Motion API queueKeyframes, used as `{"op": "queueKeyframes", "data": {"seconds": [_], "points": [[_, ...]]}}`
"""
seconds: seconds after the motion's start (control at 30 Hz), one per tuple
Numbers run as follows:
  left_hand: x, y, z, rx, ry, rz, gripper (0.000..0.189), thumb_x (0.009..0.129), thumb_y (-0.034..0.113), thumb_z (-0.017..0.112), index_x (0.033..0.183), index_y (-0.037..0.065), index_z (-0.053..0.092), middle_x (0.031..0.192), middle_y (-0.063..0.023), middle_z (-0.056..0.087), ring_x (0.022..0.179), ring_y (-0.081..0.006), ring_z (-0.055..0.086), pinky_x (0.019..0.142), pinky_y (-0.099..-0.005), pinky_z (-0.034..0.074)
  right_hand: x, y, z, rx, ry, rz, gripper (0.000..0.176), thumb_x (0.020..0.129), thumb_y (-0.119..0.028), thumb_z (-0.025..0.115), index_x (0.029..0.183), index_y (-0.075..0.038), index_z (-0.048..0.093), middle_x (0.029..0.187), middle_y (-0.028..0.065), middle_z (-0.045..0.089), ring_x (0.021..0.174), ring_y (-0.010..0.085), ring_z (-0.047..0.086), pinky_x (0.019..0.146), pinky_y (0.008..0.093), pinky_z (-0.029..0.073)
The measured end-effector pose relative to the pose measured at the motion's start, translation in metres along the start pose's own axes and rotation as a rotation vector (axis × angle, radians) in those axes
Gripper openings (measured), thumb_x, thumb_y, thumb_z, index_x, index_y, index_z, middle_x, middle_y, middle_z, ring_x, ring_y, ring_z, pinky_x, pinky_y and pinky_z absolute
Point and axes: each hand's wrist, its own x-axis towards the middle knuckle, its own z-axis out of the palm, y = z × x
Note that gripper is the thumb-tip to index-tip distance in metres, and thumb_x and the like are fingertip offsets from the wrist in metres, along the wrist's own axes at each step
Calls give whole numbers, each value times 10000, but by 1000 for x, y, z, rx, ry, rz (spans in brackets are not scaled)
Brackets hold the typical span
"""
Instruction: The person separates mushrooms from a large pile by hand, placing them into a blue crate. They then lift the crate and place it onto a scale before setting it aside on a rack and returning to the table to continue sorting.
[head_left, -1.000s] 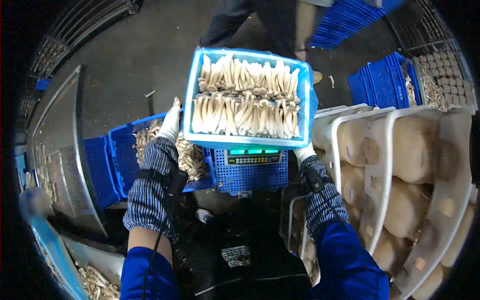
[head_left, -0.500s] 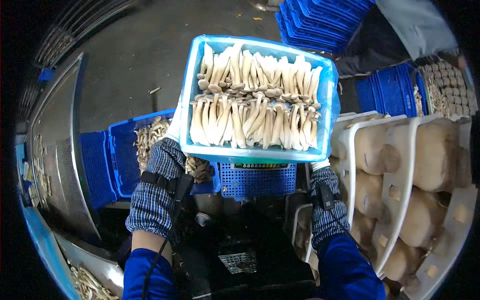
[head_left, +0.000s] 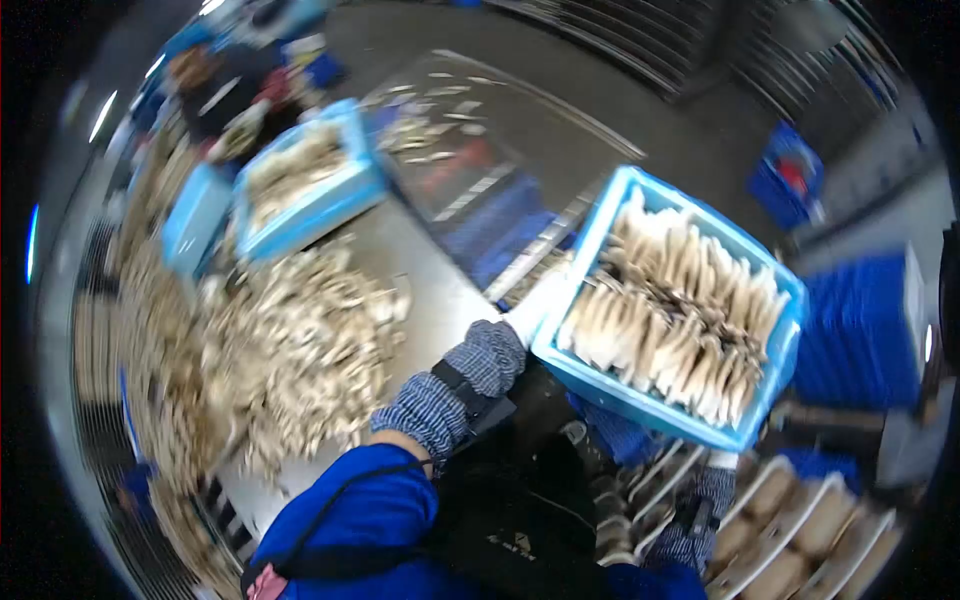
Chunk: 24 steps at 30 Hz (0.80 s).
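Mushroom box (head_left: 640, 406) held up in both hands, beyond right edge of steel table (head_left: 442, 290).
Left hand (head_left: 540, 305) grips its left side, right hand (head_left: 722, 460) its near corner; finger wrap hidden. Likely carrying step; next move calls for level support.

metal table (head_left: 440, 290) bears loose mushroom pile (head_left: 300, 350) | light-blue crate (head_left: 325, 218) sits beside pile | stacked blue crates (head_left: 850, 340) stand right | blue bin (head_left: 768, 203), upper right, holds red item (head_left: 793, 176) | white racks (head_left: 790, 531) lower right
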Motion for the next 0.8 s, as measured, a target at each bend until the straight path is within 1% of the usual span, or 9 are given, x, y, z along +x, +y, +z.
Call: {"op": "queueKeyframes", "data": {"seconds": [0.17, 0.23, 0.27, 0.3, 0.37, 0.43, 0.63, 0.7, 0.8], "points": [[-70, -30, 40, 69, 49, 241, 432, 1013, 389, 481, 1314, 84, 540, 1228, -68, 616, 1104, -198, 595, 975, -343, 493, 45, -25, 5, 23, -241, -116, 424, 1012, -170, 471, 1405, -29, 401, 1376, 129, 492, 1235, 244, 497, 1012, 393, 459], [-66, -51, 25, -19, 150, 249, 341, 1006, 279, 516, 1285, 86, 553, 1177, -48, 624, 1075, -166, 598, 970, -327, 493, 67, -26, 14, 7, -343, -196, 424, 1013, -172, 469, 1406, -30, 401, 1377, 129, 491, 1237, 244, 495, 1012, 395, 459], [-120, -42, 93, 8, 249, 375, 334, 1002, 297, 520, 1260, 90, 568, 1173, -44, 628, 1063, -153, 601, 966, -313, 493, 73, -31, 29, 78, -433, -233, 424, 1013, -173, 467, 1407, -30, 400, 1378, 129, 491, 1238, 244, 495, 1012, 396, 460], [-102, -46, 61, 68, 235, 377, 375, 990, 352, 543, 1256, 89, 574, 1159, -42, 634, 1054, -151, 602, 964, -311, 493, 82, -37, 41, 61, -481, -266, 424, 1014, -174, 466, 1407, -31, 400, 1379, 129, 490, 1239, 244, 494, 1012, 397, 460], [-126, -58, 87, 28, 154, 395, 420, 978, 415, 555, 1245, 91, 582, 1136, -40, 638, 1027, -153, 607, 952, -315, 500, 93, -52, 58, 59, -593, -326, 424, 1015, -176, 463, 1408, -32, 399, 1380, 128, 489, 1241, 244, 493, 1012, 399, 460], [-117, -68, 65, 54, 152, 422, 521, 927, 514, 596, 1233, 92, 588, 1076, -50, 657, 960, -163, 633, 898, -327, 532, 103, -72, 72, 49, -703, -380, 424, 1016, -178, 461, 1409, -33, 399, 1382, 128, 488, 1243, 244, 491, 1011, 401, 460], [-129, -70, 103, 108, 242, 689, 408, 937, 497, 580, 1078, 119, 636, 968, -42, 694, 850, -192, 677, 789, -357, 580, 134, -121, 122, -9, -976, -483, 425, 1018, -185, 452, 1412, -36, 397, 1387, 128, 485, 1248, 243, 487, 1011, 407, 460], [-143, -77, 133, 41, 292, 569, 437, 934, 535, 567, 1052, 121, 644, 941, -40, 693, 818, -199, 678, 763, -364, 583, 140, -131, 133, -39, -1037, -518, 425, 1019, -187, 450, 1413, -37, 397, 1388, 128, 484, 1250, 243, 486, 1011, 409, 460], [-131, -63, 102, 104, 384, 655, 468, 940, 565, 538, 1045, 124, 653, 883, -30, 685, 730, -164, 649, 660, -325, 572, 150, -140, 155, -90, -1095, -562, 426, 1020, -190, 446, 1415, -38, 396, 1390, 128, 482, 1252, 243, 484, 1010, 412, 460]]}}
